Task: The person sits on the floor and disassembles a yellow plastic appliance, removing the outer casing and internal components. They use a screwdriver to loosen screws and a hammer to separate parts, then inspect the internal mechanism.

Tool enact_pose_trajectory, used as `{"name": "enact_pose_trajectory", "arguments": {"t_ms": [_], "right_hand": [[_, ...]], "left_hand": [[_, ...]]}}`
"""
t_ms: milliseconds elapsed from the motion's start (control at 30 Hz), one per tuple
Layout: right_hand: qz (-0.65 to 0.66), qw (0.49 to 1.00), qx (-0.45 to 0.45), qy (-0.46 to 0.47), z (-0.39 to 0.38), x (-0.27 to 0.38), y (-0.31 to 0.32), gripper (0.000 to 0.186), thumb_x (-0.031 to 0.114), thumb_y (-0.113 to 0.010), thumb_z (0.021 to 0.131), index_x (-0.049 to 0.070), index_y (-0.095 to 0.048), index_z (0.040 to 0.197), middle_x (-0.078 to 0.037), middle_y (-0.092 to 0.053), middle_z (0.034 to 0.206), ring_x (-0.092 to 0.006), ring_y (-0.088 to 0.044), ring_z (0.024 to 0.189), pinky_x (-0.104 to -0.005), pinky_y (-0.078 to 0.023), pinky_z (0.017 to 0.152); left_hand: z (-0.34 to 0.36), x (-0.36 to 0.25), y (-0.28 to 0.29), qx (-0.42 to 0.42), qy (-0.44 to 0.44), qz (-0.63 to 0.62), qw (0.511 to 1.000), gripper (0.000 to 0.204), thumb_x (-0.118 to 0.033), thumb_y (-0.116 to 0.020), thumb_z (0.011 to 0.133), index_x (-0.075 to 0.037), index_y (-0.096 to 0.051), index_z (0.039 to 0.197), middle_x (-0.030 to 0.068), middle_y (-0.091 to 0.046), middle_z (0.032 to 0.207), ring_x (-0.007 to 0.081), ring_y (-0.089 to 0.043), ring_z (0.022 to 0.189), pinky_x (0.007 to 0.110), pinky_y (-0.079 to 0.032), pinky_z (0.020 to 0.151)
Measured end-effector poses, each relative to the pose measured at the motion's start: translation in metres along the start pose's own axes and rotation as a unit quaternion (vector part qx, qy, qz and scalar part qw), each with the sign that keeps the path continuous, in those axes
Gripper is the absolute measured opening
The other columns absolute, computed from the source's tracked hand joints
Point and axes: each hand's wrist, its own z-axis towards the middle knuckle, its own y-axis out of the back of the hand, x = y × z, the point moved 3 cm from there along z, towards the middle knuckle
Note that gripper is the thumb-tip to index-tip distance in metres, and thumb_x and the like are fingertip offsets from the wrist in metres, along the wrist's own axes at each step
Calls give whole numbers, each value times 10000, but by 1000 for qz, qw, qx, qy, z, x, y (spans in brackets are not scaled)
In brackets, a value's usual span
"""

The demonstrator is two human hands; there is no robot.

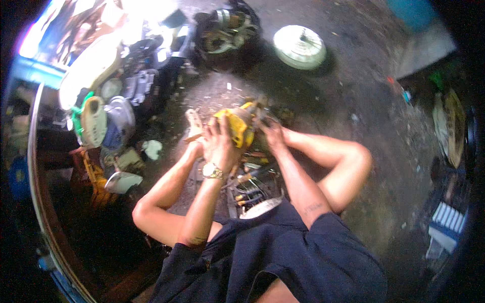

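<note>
A yellow-cased object with a dark, greasy end (243,130), perhaps a power tool or a small motor, is held between my hands at the middle of the head view. My left hand (220,144), below a wrist with a metal watch (211,170), lies over its left side with the fingers closed against the casing. At its dark right end is my right hand (273,134), fingers bent and slightly blurred; what they pinch is hidden. My bare feet and bent legs frame the object. Below it, hand tools and cables (250,189) lie in a heap.
A round white ribbed housing (299,46) rests on the dark floor at the far right. Beyond my hands stands a black tub (225,38) of metal parts. Fan parts and scrap (118,118) crowd the left. A white slatted piece (448,222) lies at the right edge.
</note>
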Motion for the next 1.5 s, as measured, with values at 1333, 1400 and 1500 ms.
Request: {"name": "enact_pose_trajectory", "arguments": {"t_ms": [1333,1400,1500], "right_hand": [[-548,833,38,71,12,87,6,340,329,-790,776,89,-754,1014,-170,-667,1006,-370,-618,1004,-470,-488,920],[-609,757,163,171,33,108,-8,375,311,-791,769,78,-735,1058,-168,-633,1043,-373,-587,1034,-469,-481,939],[-592,761,244,101,48,111,-2,405,352,-797,759,69,-740,1044,-171,-635,1057,-354,-596,1074,-456,-491,927]], "left_hand": [[1,0,0,-36,-39,24,998,1074,-467,-843,697,-74,-287,1527,243,-364,1472,470,-361,1336,576,-398,1044],[2,2,-4,-46,-49,23,997,1073,-462,-845,696,-82,-284,1529,241,-363,1470,471,-361,1336,583,-395,1044],[1,7,-8,-50,-48,26,997,1060,-449,-846,699,-92,-289,1527,238,-357,1471,473,-362,1334,587,-392,1044]]}}
